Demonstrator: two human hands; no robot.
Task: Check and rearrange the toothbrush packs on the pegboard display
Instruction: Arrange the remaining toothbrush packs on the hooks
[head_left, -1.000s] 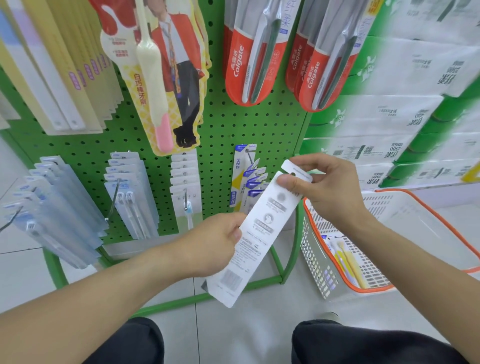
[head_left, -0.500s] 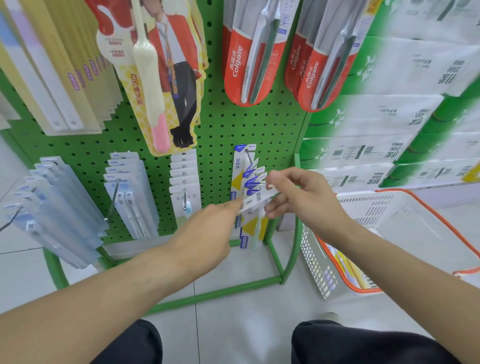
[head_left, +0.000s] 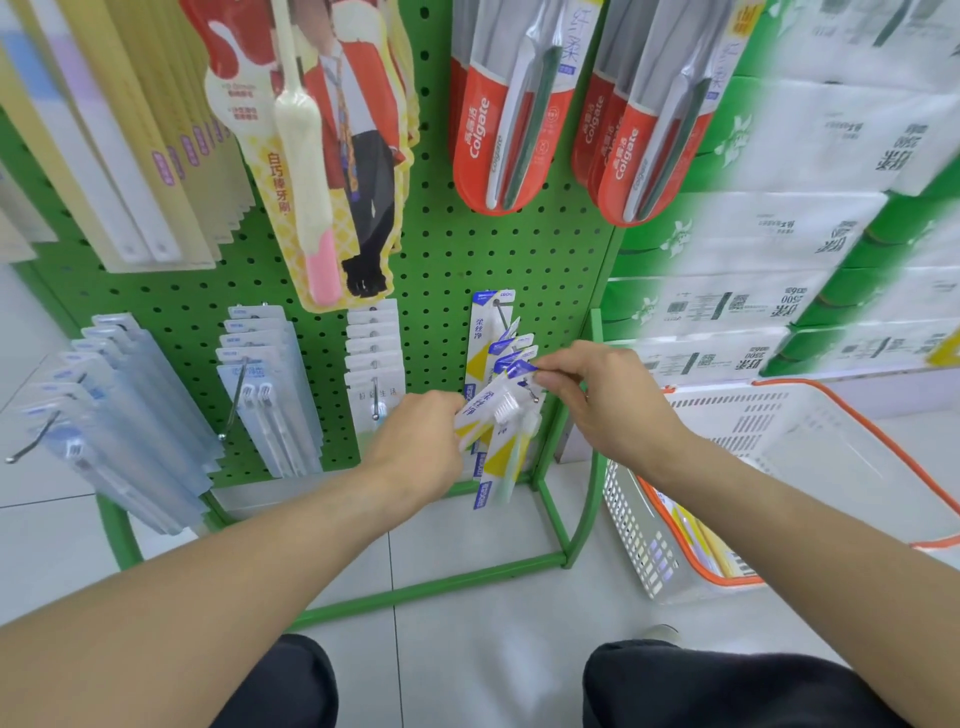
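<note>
Green pegboard (head_left: 447, 260) fills the upper middle of the view, standing on a green tube frame (head_left: 431, 587) over pale floor tiles (head_left: 467, 649). Stacked white and green tissue packs (head_left: 779, 234) rise to the right of it. Below them, on the floor just beside the frame, sits a white basket (head_left: 810, 457) with an orange rim. High on the board hang two bunches of red Colgate packs (head_left: 493, 130) and a yellow pack (head_left: 332, 156) with a cream and pink brush. Lower left hang rows of pale blue packs (head_left: 119, 415) and white packs (head_left: 371, 348) on wire hooks. Dark trousers (head_left: 727, 686) show at the bottom edge.

At the lower right of the board, a bunch of white, blue and yellow packs (head_left: 491, 358) hangs on one hook (head_left: 501, 314). The front pack (head_left: 488, 405) lies tilted, its long axis running from lower left up to upper right, blue top end toward the hook's tip.

Both bare arms reach in. The left hand (head_left: 421, 441) grips the front pack's lower end with curled fingers. The right hand (head_left: 597, 395) pinches the blue top end between thumb and fingertips, close against the hook's end.
</note>
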